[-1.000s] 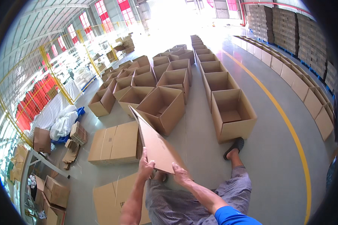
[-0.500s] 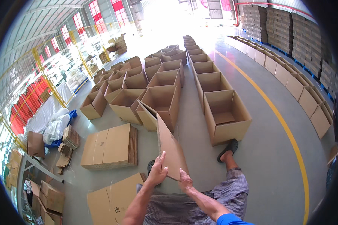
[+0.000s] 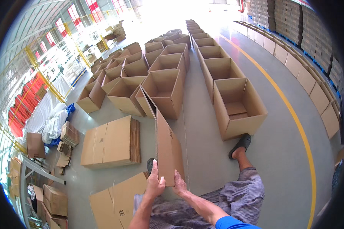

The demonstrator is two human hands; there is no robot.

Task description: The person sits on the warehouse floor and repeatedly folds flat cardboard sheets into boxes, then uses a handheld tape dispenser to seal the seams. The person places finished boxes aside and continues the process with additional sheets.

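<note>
A partly unfolded cardboard box (image 3: 168, 149) stands in front of me, its narrow near end between my hands. My left hand (image 3: 154, 184) holds its left near edge, fingers pointing up along the side and thumb toward the middle. On the right face, my right hand (image 3: 179, 185) grips the lower near edge with the thumb up; its other fingers are partly hidden. The box's far end meets another narrow, part-opened box panel (image 3: 146, 102). Beneath my left forearm lies a flat bundle of cartons (image 3: 114, 198), tied with string.
A strapped stack of flat cartons (image 3: 109, 142) lies to the left. Open boxes (image 3: 162, 86) crowd ahead, and a row of open boxes (image 3: 239, 110) runs away on the right, my right shoe (image 3: 240, 145) against the nearest. A yellow floor line (image 3: 290, 114) curves past; a metal frame (image 3: 34, 168) stands left.
The held box has turned more upright and shifted slightly left, and both hands have moved left with it. The whole view has tilted downward a little.
</note>
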